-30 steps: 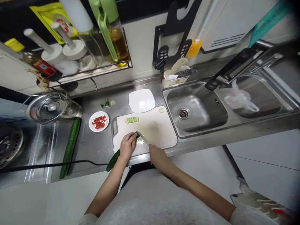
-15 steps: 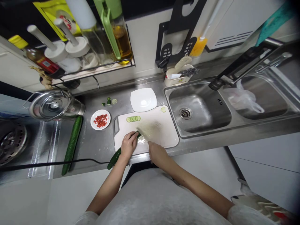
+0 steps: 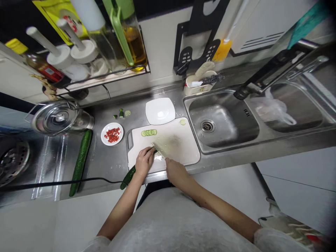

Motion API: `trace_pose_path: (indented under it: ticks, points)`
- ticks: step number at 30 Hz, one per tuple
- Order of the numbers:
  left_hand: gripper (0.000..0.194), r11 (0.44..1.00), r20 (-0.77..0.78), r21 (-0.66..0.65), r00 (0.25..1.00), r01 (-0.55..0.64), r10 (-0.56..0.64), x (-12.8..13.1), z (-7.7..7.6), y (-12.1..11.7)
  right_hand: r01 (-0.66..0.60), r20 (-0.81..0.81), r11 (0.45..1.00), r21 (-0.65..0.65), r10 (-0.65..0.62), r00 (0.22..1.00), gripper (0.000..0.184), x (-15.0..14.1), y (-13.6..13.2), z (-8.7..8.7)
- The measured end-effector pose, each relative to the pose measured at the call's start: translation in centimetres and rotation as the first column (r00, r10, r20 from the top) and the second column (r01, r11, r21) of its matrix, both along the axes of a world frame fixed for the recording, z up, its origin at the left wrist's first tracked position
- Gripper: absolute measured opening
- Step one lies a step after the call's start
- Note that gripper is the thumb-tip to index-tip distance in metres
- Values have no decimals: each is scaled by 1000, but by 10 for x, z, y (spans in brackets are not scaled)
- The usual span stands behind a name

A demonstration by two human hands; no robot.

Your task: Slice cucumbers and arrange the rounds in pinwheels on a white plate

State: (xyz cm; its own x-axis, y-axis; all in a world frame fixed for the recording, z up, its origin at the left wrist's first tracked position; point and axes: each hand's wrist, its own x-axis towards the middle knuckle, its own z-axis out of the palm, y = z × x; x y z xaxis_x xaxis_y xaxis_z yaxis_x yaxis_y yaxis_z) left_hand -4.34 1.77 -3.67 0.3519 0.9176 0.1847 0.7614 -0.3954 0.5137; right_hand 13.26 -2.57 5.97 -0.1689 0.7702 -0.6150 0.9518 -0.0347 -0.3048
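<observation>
The cucumber (image 3: 128, 177) lies slantwise at the near left part of the white cutting board (image 3: 185, 145), and its thick end reaches past the board's edge. The left hand (image 3: 145, 161) is pressing it from above, with bent fingers near the cut end. The right hand (image 3: 176, 170) is closed around the handle of a kitchen knife (image 3: 161, 152), whose blade stands just beside these fingers; whether it touches the cucumber, I cannot tell. Farther on the board, overlapping cucumber slices (image 3: 149, 133) form a short row. Behind the board is a squarish white plate (image 3: 160, 111). To the left are a round plate (image 3: 103, 140) with chopped red pieces (image 3: 112, 135) and a whole cucumber (image 3: 80, 163).
</observation>
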Motion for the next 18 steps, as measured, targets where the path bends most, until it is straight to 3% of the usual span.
trace_pose_path:
  ticks: [18]
  points:
    - [26,1000,-8,-6,1000,14,-14,-2,-2,1,13,-22,1000,15,-12,1000,32,-10,8,-5]
